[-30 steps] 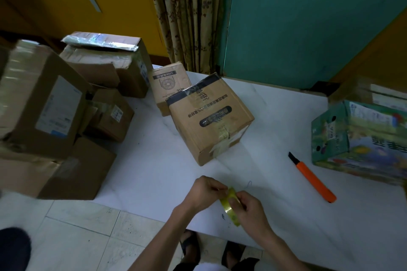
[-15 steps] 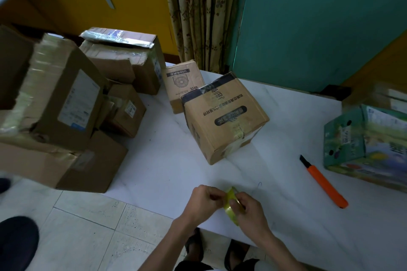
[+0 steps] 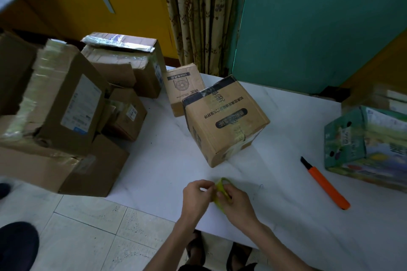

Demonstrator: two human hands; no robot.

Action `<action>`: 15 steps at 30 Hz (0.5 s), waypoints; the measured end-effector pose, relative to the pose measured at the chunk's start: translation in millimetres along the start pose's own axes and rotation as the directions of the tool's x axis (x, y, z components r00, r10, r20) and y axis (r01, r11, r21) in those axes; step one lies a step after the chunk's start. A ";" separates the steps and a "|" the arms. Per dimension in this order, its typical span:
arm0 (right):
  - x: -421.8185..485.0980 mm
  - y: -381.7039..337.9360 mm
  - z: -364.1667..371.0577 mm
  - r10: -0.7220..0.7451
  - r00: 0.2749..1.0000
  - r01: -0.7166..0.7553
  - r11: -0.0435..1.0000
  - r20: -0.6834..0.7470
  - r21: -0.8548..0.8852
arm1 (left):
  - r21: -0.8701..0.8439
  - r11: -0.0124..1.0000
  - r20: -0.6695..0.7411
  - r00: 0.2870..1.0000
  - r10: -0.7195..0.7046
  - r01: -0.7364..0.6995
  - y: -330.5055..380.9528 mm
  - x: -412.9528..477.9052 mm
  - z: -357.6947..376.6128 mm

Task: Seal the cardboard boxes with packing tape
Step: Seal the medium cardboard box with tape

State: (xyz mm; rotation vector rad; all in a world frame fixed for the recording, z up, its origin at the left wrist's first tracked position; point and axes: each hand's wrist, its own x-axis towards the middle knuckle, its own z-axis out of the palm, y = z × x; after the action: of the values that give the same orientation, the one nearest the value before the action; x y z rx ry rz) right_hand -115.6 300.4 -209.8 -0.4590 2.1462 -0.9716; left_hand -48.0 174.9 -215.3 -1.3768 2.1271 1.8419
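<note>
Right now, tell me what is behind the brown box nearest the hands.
A smaller cardboard box printed with a fan stands behind the brown box, on the white table. The brown box covers its lower right corner, so any gap between them is hidden.

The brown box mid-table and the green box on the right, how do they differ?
The brown box is plain cardboard with black print; the green box is covered in colourful pictures. The brown box shows tape across its top and front edge; the green box shows none I can make out. Both sit on the white table.
</note>
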 end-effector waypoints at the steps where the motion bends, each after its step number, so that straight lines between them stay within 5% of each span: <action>1: 2.8 -4.0 1.6 -0.016 1.000 0.016 1.000 0.004 -0.006 | -0.072 0.997 -0.004 1.000 -0.029 0.029 0.2 3.7 -5.1; 5: 17.1 -13.9 8.1 -0.091 0.995 0.098 0.977 0.046 -0.187 | -0.220 0.971 0.070 0.995 -0.078 0.091 2.3 17.6 -23.2; 8: 23.5 -14.2 22.1 -0.140 0.978 0.180 0.940 0.153 -0.290 | -0.185 0.970 0.128 0.982 -0.136 0.159 -5.9 26.5 -29.6; 11: 24.1 -12.6 29.6 -0.148 0.960 0.208 0.944 0.236 -0.254 | -0.065 0.993 0.037 0.995 -0.093 0.095 -18.4 33.0 -34.5; 13: 23.9 -13.9 25.8 -0.156 0.971 0.191 0.962 0.181 -0.194 | 0.111 0.994 -0.015 1.000 0.017 -0.015 -23.3 37.0 -37.3; 15: 22.3 -24.7 14.9 -0.064 0.997 0.065 0.998 -0.048 0.009 | 0.288 0.955 -0.032 0.997 0.075 -0.062 -23.7 38.8 -38.5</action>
State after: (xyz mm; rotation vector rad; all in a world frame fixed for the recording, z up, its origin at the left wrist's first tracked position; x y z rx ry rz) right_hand -119.1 264.1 -208.2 -0.5080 2.1795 -1.0383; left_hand -37.8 122.9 -242.6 -1.3013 2.3748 1.4565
